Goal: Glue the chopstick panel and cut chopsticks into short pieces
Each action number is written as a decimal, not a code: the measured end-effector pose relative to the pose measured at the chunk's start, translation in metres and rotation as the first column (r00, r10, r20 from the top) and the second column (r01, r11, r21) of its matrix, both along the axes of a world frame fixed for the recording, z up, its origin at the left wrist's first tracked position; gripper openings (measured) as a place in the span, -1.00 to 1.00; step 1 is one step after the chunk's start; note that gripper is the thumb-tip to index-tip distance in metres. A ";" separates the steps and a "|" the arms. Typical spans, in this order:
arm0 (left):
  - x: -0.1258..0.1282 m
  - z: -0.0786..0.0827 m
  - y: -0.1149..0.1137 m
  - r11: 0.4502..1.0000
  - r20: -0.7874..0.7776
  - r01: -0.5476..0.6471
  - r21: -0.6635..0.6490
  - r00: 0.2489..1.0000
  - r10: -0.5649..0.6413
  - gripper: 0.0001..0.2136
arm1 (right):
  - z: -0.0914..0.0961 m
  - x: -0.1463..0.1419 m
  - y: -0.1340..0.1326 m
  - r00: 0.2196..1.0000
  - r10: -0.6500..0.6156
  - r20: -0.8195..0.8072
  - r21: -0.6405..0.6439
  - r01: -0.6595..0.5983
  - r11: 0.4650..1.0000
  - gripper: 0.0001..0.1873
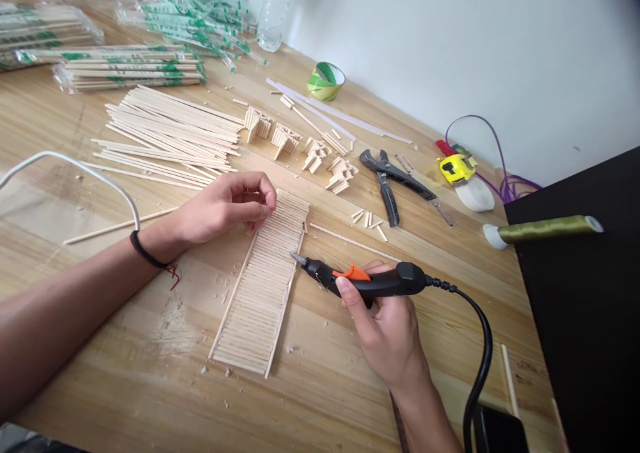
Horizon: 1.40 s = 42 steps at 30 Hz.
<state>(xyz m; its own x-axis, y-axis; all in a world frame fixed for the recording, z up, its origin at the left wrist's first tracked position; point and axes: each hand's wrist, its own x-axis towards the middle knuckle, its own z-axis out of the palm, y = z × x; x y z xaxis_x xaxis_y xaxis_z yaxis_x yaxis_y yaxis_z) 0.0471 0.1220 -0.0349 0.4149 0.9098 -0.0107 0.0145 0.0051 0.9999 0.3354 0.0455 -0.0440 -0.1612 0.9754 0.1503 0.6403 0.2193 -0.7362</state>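
Note:
A long panel of short wooden sticks glued side by side (pixel 263 293) lies on the wooden table (pixel 125 373). My left hand (pixel 227 206), fingers curled, presses on the panel's far end, where something small may be pinched. My right hand (pixel 385 326) grips a black glue gun with an orange trigger (pixel 367 281). Its metal tip points left at the panel's right edge. The gun's black cable (pixel 480 360) loops down to the right.
Loose long sticks (pixel 170 136) and wrapped chopstick packs (pixel 125 66) lie at the back left. Small stick bundles (pixel 300 146), black pliers (pixel 387 180), a tape roll (pixel 326 81), a yellow tape measure (pixel 456 168), a water bottle (pixel 273 10) and a thread spool (pixel 545 228) lie beyond.

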 end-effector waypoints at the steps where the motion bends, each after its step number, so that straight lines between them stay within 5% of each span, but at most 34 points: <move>1: 0.001 0.000 0.000 1.000 0.007 -0.023 0.010 1.000 0.023 -0.93 | 0.000 0.000 0.000 1.000 0.004 0.006 0.009 -0.004 1.000 -0.80; 13: 0.006 0.003 -0.001 0.995 -0.140 0.001 0.099 0.990 0.013 -0.79 | 0.002 -0.001 0.002 1.000 0.008 0.004 -0.010 -0.007 1.000 -0.78; 36: 0.005 0.003 -0.001 0.993 -0.160 0.027 0.113 0.987 -0.008 -0.77 | -0.002 0.000 0.004 0.999 0.038 -0.010 0.013 -0.038 0.999 -0.81; 42: 0.007 0.003 -0.003 0.986 -0.309 0.077 0.151 0.951 -0.027 -0.75 | -0.001 0.002 0.004 0.998 0.056 -0.040 -0.048 -0.058 0.997 -0.80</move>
<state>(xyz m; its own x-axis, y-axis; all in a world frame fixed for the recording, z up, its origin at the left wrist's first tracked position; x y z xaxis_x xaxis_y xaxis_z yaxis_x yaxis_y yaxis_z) 0.0544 0.1191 -0.0318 0.4609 0.8874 -0.0010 0.3144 -0.1622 0.9353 0.3377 0.0496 -0.0448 -0.2114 0.9713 0.1093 0.5990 0.2171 -0.7708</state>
